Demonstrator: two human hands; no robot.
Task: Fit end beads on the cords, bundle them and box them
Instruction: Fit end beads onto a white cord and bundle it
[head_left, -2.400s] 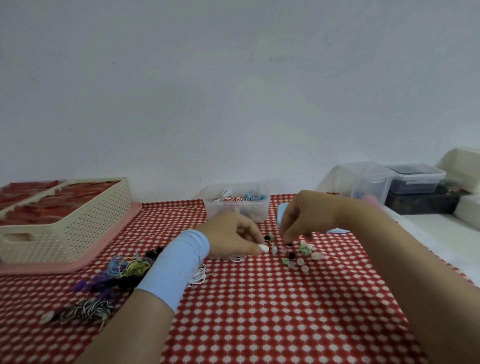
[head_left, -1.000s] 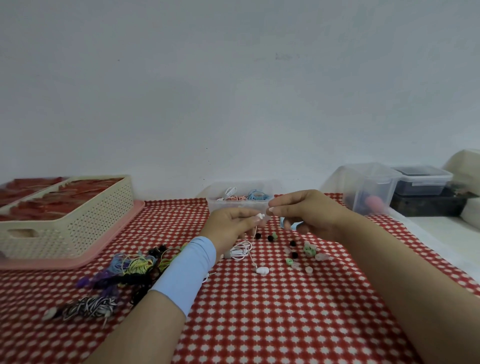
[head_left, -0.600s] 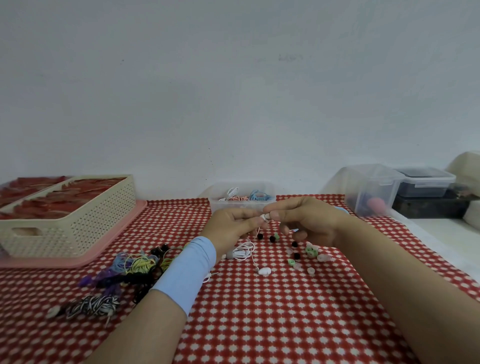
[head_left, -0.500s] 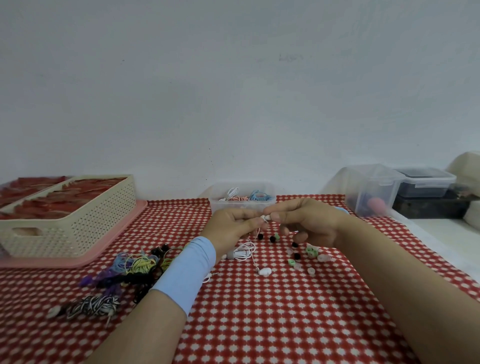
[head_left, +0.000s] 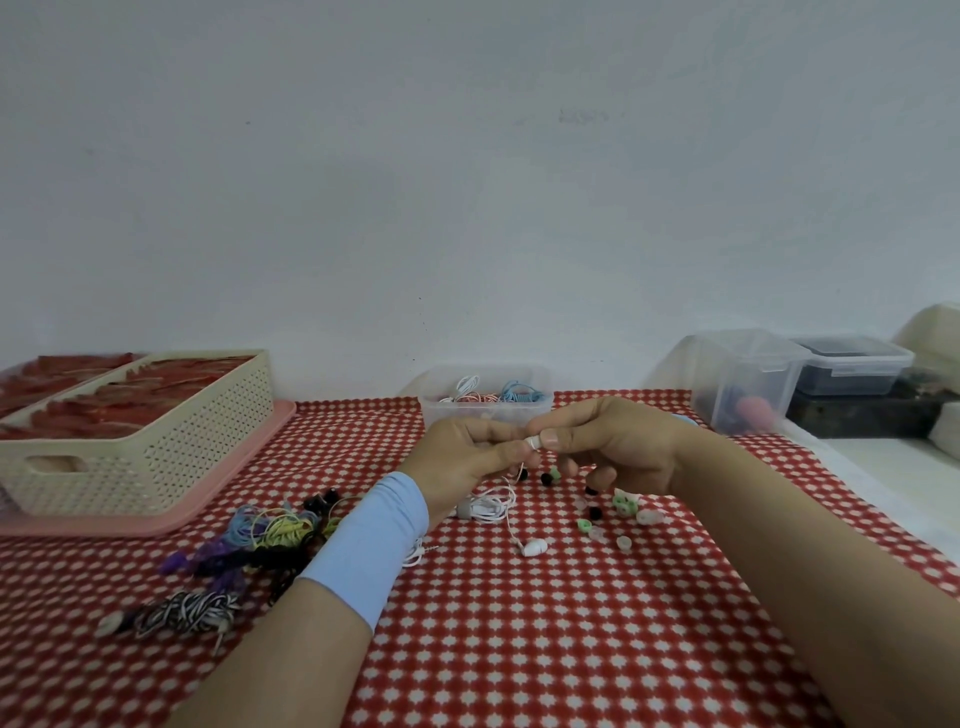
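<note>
My left hand (head_left: 467, 454) pinches one end of a thin white cord (head_left: 488, 506) above the checked cloth. My right hand (head_left: 608, 441) meets it, thumb and forefinger closed on a small white end bead (head_left: 533, 442) at the cord's tip. The cord hangs down to a loose coil on the cloth, and its other end carries a white bead (head_left: 535, 547) lying flat. Loose beads (head_left: 621, 506) in black, green and pale tones lie scattered under my right hand. A small clear box (head_left: 485, 410) behind my hands holds bundled white, red and blue cords.
A pile of coloured cords (head_left: 260, 535) and a black-and-white striped bundle (head_left: 182, 613) lie at the left. A cream lattice basket (head_left: 135, 447) on a pink tray stands at far left. Clear and dark lidded containers (head_left: 748, 384) sit at the right by the table's edge.
Both hands rose from the loose beads on the cloth, lifting the white cord's end. My right hand has brought a white bead to the cord tip held by my left hand.
</note>
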